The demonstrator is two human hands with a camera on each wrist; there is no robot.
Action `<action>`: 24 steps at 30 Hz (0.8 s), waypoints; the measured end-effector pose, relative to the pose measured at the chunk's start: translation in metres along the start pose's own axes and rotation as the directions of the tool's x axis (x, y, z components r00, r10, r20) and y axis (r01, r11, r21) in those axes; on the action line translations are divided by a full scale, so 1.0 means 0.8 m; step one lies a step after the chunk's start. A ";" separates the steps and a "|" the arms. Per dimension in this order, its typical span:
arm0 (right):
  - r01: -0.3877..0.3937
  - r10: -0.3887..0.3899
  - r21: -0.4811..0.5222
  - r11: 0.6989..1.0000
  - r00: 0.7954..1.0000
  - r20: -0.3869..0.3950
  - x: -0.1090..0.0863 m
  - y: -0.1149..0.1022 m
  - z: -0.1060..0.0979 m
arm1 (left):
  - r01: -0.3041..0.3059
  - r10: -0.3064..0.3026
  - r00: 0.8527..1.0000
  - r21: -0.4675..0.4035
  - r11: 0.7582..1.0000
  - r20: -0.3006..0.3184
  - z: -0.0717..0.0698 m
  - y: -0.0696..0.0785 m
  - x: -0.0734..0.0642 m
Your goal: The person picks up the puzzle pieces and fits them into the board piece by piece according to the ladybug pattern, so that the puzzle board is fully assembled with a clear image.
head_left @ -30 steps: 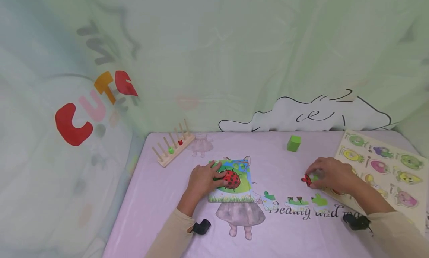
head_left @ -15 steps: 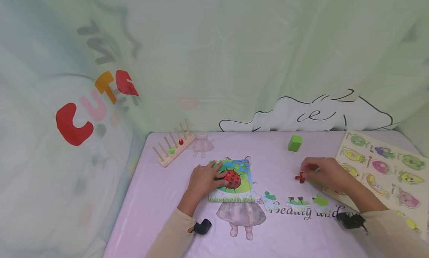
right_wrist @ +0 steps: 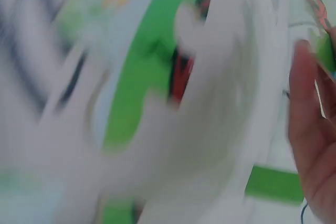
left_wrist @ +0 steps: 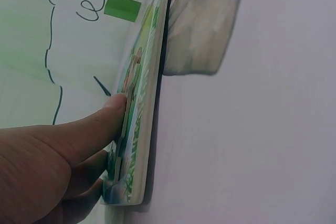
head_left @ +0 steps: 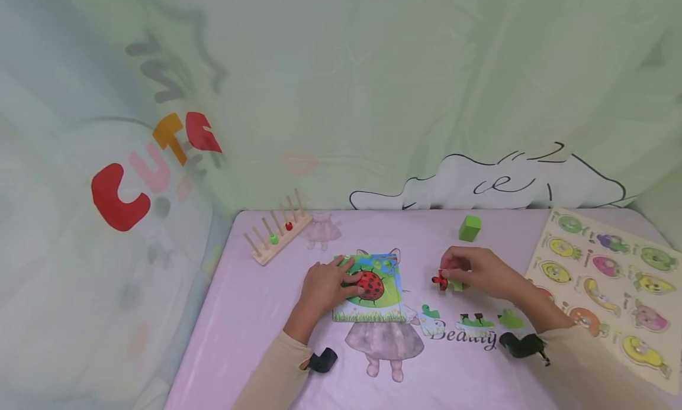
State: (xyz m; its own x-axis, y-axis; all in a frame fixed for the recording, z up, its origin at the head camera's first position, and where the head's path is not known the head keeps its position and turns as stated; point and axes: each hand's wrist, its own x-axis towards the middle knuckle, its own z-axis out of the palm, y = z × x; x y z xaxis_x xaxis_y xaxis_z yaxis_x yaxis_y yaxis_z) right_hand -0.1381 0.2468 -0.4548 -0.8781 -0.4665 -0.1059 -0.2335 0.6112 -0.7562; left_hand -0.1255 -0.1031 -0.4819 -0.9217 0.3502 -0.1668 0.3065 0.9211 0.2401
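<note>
nearest, along the bottom of the head view, two beige sleeves (head_left: 277, 368), with a black device at each wrist, one by the left cuff (head_left: 322, 360), one by the right (head_left: 523, 345), over a pale lilac tablecloth (head_left: 426, 392) printed with a figure in a grey dress and the word "beauty". just beyond, spaced in a loose row on the cloth, three separate puzzle pieces: one green-topped piece (head_left: 429, 311), one wider piece with dark marks (head_left: 475, 322), one mostly green piece (head_left: 510, 319). past these, near the middle of the table, a square ladybug puzzle board (head_left: 369, 316), showing a red spotted ladybug on green above a strip of grass. resting on its left part, the left hand (head_left: 325, 286), fingers spread, thumb tip against the board in the left wrist view. to the right, apart from the board, the right hand (head_left: 482, 271), fingertips bent in, pinching a small red-and-green puzzle piece (head_left: 440, 281); full outline of the piece impossible to tell. farther right, at a slant, a pale fruit board (head_left: 574, 287) with cartoon fruit. deeper in, a green block (head_left: 470, 228) and, on the far left, a wooden peg rack (head_left: 260, 257) with a green bead (head_left: 274, 239) and a red bead (head_left: 289, 226). backmost, a pale green curtain (head_left: 346, 102) with bright letters.
</note>
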 end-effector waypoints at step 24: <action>-0.169 0.171 0.152 0.974 0.985 -0.006 0.051 -0.055 0.070 | -0.008 0.009 1.000 0.023 1.000 -0.011 0.000 0.000 0.001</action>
State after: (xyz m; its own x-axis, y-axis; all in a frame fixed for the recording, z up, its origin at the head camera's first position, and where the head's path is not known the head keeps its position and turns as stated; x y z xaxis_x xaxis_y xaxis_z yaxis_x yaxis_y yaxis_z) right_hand -0.1404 0.1645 -0.4622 -0.9078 -0.3508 -0.2300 -0.0161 0.5770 -0.8166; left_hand -0.1263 -0.1030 -0.4823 -0.9216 0.3563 -0.1543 0.3195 0.9217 0.2199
